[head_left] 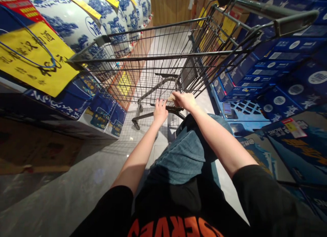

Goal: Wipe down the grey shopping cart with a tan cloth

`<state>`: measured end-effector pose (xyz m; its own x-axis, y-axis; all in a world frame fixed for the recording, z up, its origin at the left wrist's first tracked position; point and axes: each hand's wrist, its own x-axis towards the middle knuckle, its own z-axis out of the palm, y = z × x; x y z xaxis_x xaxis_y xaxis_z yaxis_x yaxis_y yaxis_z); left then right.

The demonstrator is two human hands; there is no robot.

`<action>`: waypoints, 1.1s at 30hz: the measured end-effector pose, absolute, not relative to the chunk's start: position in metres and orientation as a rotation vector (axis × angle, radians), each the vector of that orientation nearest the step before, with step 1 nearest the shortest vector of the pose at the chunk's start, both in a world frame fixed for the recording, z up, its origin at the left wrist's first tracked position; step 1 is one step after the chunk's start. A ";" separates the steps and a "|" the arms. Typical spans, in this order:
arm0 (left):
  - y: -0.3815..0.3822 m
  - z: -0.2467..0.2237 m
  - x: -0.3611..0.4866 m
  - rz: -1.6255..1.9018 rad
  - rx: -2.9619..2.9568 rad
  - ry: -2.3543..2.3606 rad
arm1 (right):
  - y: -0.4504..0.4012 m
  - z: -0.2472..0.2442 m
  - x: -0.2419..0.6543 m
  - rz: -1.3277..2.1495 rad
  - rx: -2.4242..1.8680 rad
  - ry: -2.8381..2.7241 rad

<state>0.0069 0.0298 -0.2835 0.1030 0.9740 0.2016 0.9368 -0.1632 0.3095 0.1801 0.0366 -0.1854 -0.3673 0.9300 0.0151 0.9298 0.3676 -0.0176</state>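
Note:
A dark metal shopping cart [167,55] stands sideways in front of me, and its wire basket looks empty. Low at the basket's near side, my left hand [160,111] has its fingers stretched out and a little apart. The fingertips lie at the basket's bottom edge; whether they press on the wire I cannot tell. Just to the right, my right hand [186,101] is closed, knuckles up, around a small tan piece that looks like a cloth [170,98]. Part of this cloth sticks out between the two hands, close to the bottom rail. The rest is hidden in my fingers.
Large blue-and-white porcelain jars [112,20] line the left side, behind a yellow price sign [38,58] and blue gift boxes [98,116]. On the right, stacked blue cartons [255,73] rest on a blue plastic pallet [245,109]. A wooden counter [170,6] closes the far end.

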 end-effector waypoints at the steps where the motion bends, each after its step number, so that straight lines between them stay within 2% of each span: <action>1: 0.029 -0.284 0.008 0.558 2.253 1.964 | 0.037 -0.185 0.182 -0.005 -1.760 -2.551; 9: 0.017 -0.281 0.003 0.499 2.309 1.913 | 0.042 -0.193 0.180 0.160 -1.681 -2.753; 22: 0.008 -0.277 -0.001 0.547 2.294 1.917 | 0.006 -0.160 0.212 -0.075 -1.745 -2.046; 28: 0.024 -0.223 -0.002 0.426 2.319 1.938 | 0.008 -0.167 0.204 0.013 -1.798 -2.157; 30: 0.026 -0.195 0.001 0.556 2.359 1.912 | 0.008 -0.169 0.200 0.053 -1.801 -2.193; 33: 0.026 -0.150 0.009 0.938 2.531 1.693 | 0.007 -0.164 0.203 0.012 -1.741 -2.074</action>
<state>0.0087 0.0259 -0.1497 0.2623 0.8307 0.4911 0.8567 -0.4347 0.2777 0.2027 0.0071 -0.1640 -0.1187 0.9411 0.3166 0.9374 0.2113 -0.2767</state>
